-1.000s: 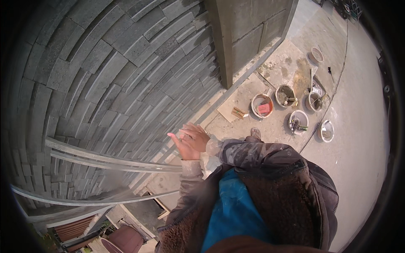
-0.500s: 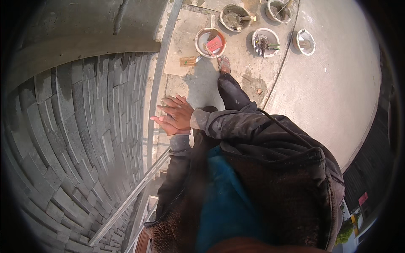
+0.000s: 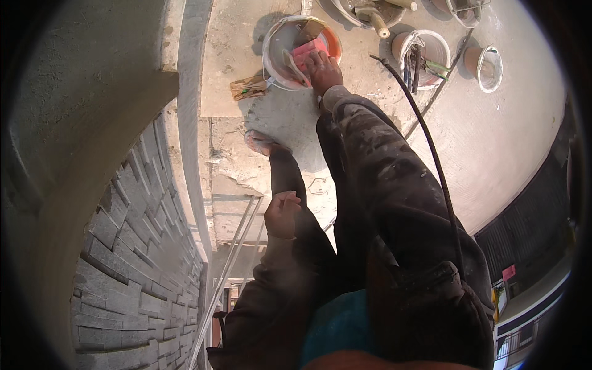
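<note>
Pink packet (image 3: 310, 49) in white bucket (image 3: 266, 57), twd its R edge, is prob. light & softish, best held by sides, w/ R hand (image 3: 324, 72) on it (can't tell if fingers grip), L hand (image 3: 282, 214) fingers curled.

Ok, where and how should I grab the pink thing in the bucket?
Probably pinch the pink thing by its near edge, coming from above over the near right rim of the bucket: its visible face looks flat, the bucket is open-topped, and your right hand is there. A brown piece along its far edge seems to leave less finger room.
</note>
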`<state>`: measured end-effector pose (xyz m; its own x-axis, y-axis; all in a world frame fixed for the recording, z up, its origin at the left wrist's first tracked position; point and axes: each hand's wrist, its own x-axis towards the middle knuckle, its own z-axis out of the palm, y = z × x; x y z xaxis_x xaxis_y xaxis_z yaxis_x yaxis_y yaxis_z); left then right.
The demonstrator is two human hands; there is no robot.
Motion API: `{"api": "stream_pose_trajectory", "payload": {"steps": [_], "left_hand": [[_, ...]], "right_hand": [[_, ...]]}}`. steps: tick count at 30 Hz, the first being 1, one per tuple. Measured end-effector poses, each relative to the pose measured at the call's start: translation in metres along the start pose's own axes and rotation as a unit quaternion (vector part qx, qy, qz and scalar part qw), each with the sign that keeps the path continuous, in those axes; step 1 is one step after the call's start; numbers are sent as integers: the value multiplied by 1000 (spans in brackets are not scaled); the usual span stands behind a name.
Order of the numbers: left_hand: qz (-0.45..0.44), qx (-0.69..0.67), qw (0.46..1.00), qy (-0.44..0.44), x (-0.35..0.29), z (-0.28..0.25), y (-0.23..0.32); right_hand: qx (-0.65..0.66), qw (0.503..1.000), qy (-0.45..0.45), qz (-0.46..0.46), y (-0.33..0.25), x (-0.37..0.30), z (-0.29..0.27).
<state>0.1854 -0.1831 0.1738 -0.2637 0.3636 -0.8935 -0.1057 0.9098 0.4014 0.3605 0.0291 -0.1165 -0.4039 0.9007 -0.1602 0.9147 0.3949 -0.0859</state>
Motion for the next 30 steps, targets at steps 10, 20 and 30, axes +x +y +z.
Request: {"api": "stream_pose_trajectory", "payload": {"steps": [10,20,30], "left_hand": [[254,115,960,30,211,111,36],[70,646,718,-251,421,233,48],[163,184,961,126,309,175,40]], "right_hand": [[33,993,-108,30,41,9,-5],[916,192,-85,341,108,-60,-7],[868,283,-81,401,101,-52,-17]]}}
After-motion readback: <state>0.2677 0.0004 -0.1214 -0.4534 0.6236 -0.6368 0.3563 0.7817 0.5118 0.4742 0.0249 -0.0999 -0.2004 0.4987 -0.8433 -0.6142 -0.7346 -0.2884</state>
